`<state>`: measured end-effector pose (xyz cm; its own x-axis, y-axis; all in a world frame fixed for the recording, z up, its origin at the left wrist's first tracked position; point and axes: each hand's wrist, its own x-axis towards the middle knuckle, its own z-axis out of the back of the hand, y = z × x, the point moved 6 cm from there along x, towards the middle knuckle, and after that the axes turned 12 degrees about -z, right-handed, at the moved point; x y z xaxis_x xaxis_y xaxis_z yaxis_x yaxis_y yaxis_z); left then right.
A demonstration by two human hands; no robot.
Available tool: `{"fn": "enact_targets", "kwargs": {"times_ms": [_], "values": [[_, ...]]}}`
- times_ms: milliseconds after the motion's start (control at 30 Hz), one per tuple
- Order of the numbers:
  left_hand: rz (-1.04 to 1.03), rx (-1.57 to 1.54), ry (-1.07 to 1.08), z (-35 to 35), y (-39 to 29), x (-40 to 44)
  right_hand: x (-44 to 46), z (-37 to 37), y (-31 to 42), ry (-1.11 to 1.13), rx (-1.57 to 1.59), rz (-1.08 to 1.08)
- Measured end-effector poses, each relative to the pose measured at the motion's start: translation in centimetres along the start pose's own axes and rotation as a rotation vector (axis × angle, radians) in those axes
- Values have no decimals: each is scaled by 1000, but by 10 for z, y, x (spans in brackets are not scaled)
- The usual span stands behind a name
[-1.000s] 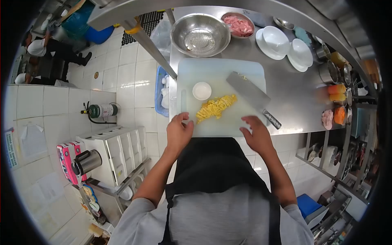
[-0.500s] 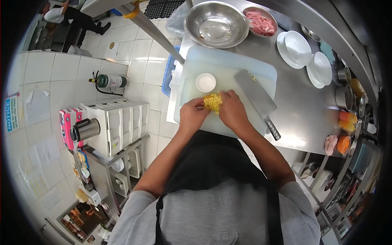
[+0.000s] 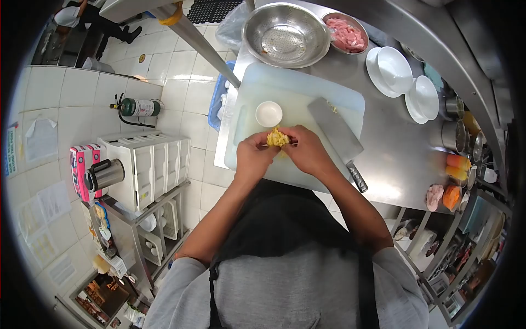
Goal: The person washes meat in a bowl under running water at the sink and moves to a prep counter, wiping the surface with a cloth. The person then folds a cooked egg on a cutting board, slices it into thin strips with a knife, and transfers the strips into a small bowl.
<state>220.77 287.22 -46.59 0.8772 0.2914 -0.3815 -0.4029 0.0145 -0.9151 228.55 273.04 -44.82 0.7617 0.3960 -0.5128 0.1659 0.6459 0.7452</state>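
Between my two hands is a small heap of finely chopped yellow food, its kind not plain. My left hand closes on it from the left, and my right hand presses in from the right with bent fingers. Both are low over a pale cutting board. Just beyond my fingertips a small white bowl stands on the board. To the right of my right hand lies a cleaver, a few yellow bits on its blade, its black handle towards me.
Behind the board are a perforated metal bowl and a bowl of sliced raw meat. White bowls are at the right. A metal post rises at the board's left. A person stands far left.
The yellow heap looks more compact, and my fingers have come closer together around it. The whole view has shifted slightly; the bowl and cleaver keep their places on the board.
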Motion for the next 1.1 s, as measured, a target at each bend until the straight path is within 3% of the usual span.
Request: {"fn": "enact_targets", "kwargs": {"times_ms": [200,333,500,600,700,833,933,1100], "values": [[-159,-45,-33,10,-30,40,33,17,35,-116,-102,179],[-195,206,-6,18,-12,62,60,0,34,-100,-293,93],[-279,592,-37,31,-25,61,59,-11,37,-143,-374,153],[-383,643,-75,36,-20,65,61,-13,36,-177,-373,152],[-502,646,-80,39,-25,62,59,-11,35,-229,-365,198],[-501,621,-48,40,-30,62,56,0,32,-229,-171,230],[-521,634,-30,41,-23,63,42,16,25,-251,-213,135],[-493,537,-72,43,-15,65,11,7,0,-105,-258,96]]}}
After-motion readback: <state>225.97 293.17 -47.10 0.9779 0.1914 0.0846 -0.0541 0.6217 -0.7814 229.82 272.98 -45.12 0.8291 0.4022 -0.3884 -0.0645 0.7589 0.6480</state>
